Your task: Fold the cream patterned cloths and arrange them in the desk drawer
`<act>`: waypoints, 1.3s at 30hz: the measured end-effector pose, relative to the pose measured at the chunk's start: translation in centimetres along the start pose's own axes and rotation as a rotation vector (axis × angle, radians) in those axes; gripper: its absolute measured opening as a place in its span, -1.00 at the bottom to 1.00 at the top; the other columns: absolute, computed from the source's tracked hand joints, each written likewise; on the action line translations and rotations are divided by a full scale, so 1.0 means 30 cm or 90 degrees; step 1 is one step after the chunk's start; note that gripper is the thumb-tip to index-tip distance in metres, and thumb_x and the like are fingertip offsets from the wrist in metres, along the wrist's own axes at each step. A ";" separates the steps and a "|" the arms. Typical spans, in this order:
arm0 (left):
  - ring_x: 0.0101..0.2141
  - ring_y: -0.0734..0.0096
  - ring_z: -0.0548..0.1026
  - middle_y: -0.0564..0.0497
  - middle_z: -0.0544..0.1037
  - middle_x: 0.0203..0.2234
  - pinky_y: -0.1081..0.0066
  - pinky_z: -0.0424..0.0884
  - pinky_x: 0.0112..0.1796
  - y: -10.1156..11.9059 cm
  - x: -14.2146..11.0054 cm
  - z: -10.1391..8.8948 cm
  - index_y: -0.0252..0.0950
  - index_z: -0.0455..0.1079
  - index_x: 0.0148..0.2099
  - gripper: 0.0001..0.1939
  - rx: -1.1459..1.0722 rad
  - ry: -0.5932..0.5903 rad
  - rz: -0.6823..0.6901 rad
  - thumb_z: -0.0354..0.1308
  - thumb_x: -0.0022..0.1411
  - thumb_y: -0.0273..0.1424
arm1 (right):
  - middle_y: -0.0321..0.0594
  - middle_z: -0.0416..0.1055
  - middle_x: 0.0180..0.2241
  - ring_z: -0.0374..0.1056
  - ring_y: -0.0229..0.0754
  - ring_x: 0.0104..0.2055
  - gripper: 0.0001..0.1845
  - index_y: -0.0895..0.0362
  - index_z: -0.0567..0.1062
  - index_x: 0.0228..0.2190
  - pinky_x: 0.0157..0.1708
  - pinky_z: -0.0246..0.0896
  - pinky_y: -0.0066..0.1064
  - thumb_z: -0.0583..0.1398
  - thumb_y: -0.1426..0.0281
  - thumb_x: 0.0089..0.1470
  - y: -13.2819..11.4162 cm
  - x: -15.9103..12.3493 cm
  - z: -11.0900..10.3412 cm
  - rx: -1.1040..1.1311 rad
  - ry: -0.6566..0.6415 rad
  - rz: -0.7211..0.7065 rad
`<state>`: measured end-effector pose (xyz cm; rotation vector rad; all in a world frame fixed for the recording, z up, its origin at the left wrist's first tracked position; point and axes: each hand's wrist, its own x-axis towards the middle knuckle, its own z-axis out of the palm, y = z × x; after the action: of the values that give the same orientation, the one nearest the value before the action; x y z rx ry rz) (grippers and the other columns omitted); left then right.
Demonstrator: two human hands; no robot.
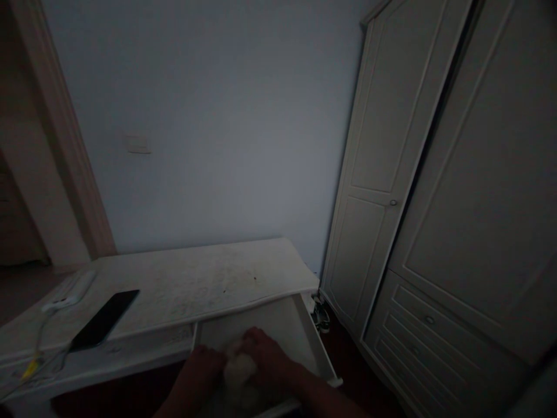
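Observation:
Both my hands are inside an open white drawer of a low white desk. My left hand and my right hand are closed around a pale, soft-looking bundle between them, which may be cloth. The room is dim and the bundle's details are hard to make out. My forearms come in from the bottom edge.
A black phone lies on the desk top at the left, next to a white power strip with a cable. A tall white wardrobe stands at the right. A door frame is at the left.

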<state>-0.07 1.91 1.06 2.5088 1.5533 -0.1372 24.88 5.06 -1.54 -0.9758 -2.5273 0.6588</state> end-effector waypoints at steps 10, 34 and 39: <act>0.16 0.08 0.51 -0.24 0.60 0.13 0.08 0.25 0.23 0.010 -0.010 -0.006 -0.32 0.54 0.18 -0.49 0.015 0.001 -0.039 -0.07 0.33 -0.64 | 0.07 0.39 0.25 0.37 0.28 0.22 -0.01 0.05 0.35 0.27 0.20 0.29 0.08 0.51 0.13 -0.15 -0.012 0.185 0.158 -0.150 -0.095 -0.018; 0.03 0.13 0.58 -0.16 0.65 -0.02 0.13 0.36 0.12 0.003 -0.004 0.027 -0.25 0.57 -0.02 -0.55 0.030 0.063 -0.043 -0.14 0.38 -0.63 | 0.25 0.12 0.42 0.21 0.51 0.36 0.24 -0.10 0.10 0.45 0.15 0.30 0.24 0.50 0.24 -0.17 0.032 -0.143 -0.066 -0.230 -0.046 0.351; 0.07 0.08 0.56 -0.19 0.63 0.02 0.08 0.33 0.14 0.028 -0.017 -0.017 -0.28 0.55 0.02 -0.56 0.046 0.022 -0.041 -0.11 0.35 -0.64 | 0.32 0.25 0.35 0.28 0.49 0.32 0.17 -0.04 0.13 0.45 0.12 0.33 0.20 0.48 0.32 -0.10 0.049 -0.086 -0.050 -0.279 -0.049 0.347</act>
<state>0.44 1.20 1.74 2.5293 1.6729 -0.1635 28.20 4.67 -1.48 -1.8607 -2.5280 0.2728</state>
